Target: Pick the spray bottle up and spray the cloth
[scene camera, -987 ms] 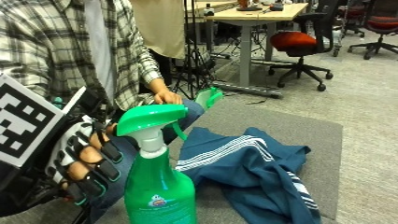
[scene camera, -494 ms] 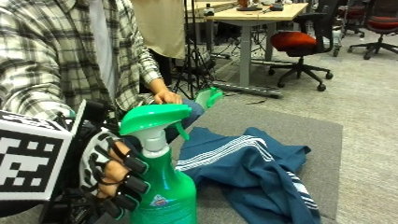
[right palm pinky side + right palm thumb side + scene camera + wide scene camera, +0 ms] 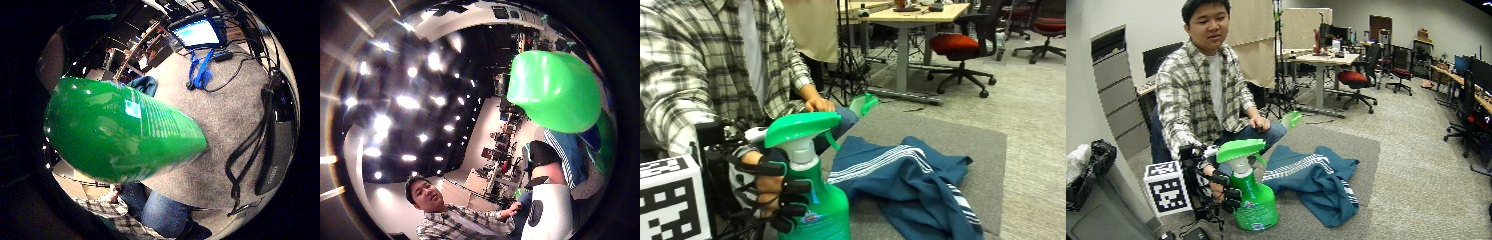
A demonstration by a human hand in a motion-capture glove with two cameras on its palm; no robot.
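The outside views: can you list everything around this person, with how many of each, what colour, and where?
Green plastic spray bottle: one, green with a white neck, upright on the grey mat, beside the cloth.
Blue cloth with white stripes: one, crumpled on the mat.
Grey floor mat: one, under bottle and cloth.
Small green object: one, by the person's knee; cannot tell what it is.
Wooden desk: one, behind.
Red and black office chair: one, by the desk; more chairs further back.
Grey cabinet: one, against the wall.
Black bag: one, beside the cabinet.
Gloved right hand: fingers curled round the bottle's neck.
Bare left hand: rests on the knee.
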